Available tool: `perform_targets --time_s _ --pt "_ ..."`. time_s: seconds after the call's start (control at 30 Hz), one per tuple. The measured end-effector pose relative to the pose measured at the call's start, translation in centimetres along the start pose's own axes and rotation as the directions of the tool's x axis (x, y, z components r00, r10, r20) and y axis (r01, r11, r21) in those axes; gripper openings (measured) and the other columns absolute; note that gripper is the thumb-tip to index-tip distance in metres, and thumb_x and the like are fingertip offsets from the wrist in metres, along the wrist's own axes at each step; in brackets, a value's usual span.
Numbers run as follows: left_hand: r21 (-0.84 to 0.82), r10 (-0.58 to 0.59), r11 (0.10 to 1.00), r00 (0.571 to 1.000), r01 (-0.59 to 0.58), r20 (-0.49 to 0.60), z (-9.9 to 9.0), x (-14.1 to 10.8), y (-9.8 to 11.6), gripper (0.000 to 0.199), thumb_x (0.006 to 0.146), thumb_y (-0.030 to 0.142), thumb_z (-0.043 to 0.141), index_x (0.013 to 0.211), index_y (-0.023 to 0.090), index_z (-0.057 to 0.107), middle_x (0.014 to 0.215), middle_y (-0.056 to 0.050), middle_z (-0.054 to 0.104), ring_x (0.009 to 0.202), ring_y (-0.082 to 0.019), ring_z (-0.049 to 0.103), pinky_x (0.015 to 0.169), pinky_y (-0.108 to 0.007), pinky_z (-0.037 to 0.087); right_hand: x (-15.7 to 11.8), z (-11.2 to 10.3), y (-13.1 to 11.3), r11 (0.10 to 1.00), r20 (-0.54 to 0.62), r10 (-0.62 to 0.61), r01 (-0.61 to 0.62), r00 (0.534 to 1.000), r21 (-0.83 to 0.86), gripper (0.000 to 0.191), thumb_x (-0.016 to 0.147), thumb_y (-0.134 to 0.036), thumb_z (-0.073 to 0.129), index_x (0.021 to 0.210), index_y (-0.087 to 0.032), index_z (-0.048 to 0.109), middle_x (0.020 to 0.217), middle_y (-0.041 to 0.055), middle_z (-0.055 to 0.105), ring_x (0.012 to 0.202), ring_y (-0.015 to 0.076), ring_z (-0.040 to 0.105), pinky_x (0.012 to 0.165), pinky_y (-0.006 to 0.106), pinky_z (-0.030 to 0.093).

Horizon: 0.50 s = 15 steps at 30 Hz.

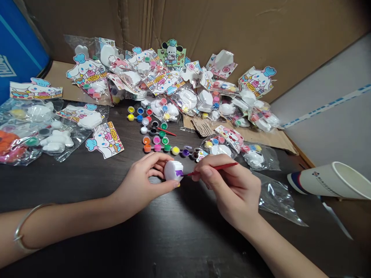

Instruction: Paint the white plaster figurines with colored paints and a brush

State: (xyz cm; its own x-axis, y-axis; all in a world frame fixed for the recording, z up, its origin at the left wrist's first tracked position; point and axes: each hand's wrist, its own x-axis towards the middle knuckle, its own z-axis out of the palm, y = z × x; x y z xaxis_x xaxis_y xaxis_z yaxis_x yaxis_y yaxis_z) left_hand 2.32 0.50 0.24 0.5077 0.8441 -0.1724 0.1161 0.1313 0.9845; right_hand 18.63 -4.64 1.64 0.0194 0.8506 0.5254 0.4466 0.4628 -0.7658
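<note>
Your left hand (138,180) pinches white plaster piece (170,172); your right hand (233,185) grips red brush (226,166), tip at purple patch (179,173). Open paint pots (157,147) just beyond left grip.

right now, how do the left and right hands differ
The left hand holds a white piece; the right hand holds a red paintbrush. A bangle circles the left hand's arm; none shows on the right hand's. Both hands are bare.
</note>
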Motion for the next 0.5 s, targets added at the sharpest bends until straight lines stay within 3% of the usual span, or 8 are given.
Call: perform_targets --time_s 0.5 --pt "-0.033 -0.017 0.999 1.0 0.017 0.007 -0.08 0.08 -0.13 0.033 0.062 0.022 0.069 0.094 0.017 0.06 0.096 -0.003 0.062 0.086 -0.017 0.06 0.082 -0.035 0.05 0.03 -0.31 0.15 0.999 0.025 -0.043 0.044 0.999 -0.022 0.016 0.086 -0.008 0.052 0.075 -0.018 0.058 0.064 -0.0012 0.06 0.055 0.0095 0.056 0.052 0.022 0.044"
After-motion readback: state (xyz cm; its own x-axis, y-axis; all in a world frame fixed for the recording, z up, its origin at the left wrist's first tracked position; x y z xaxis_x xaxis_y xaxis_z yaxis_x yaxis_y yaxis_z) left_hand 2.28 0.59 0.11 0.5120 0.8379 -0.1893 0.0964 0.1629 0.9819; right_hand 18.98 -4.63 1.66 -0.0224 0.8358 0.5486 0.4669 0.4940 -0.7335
